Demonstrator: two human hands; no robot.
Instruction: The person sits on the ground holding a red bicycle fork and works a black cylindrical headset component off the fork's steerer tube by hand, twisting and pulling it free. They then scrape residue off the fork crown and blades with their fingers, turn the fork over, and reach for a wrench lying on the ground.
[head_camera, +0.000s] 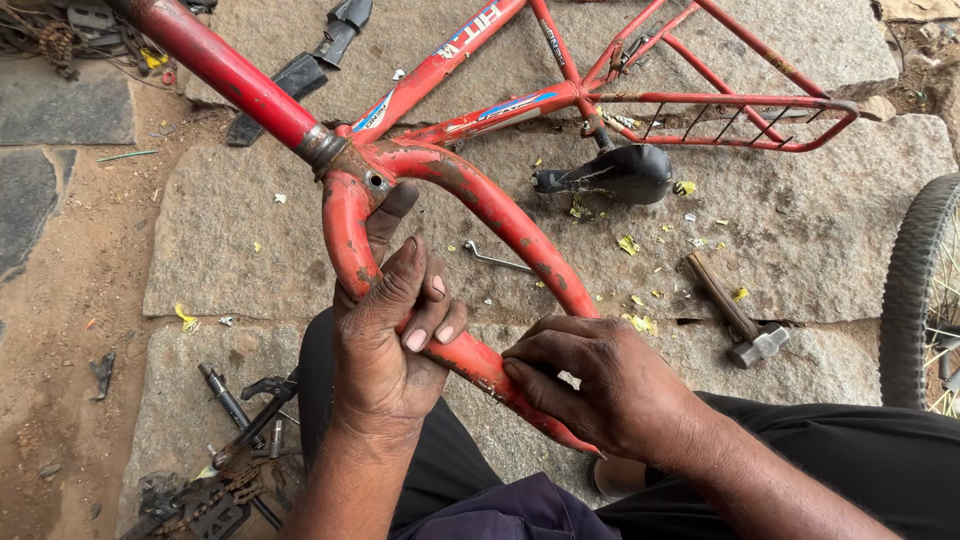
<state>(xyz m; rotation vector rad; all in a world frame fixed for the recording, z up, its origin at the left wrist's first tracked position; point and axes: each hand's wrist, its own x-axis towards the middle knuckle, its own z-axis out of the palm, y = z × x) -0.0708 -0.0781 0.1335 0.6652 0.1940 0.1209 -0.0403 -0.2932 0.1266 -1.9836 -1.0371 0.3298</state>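
Note:
A red bicycle frame lies upside down on stone slabs, its worn red fork (478, 200) curving toward me. My left hand (392, 335) is wrapped around one fork blade, thumb up along the crown. My right hand (600, 385) pinches the other blade near its lower tip with the fingertips. The red frame tube (225, 70) runs up to the top left. My legs in dark trousers are under the fork.
A black saddle (625, 170) and the red rear carrier (740, 120) lie behind the fork. A hammer (738, 322) and a thin spanner (493, 260) rest on the stone. Pedal cranks and a chain (235, 450) sit at lower left; a tyre (915, 290) is at the right edge.

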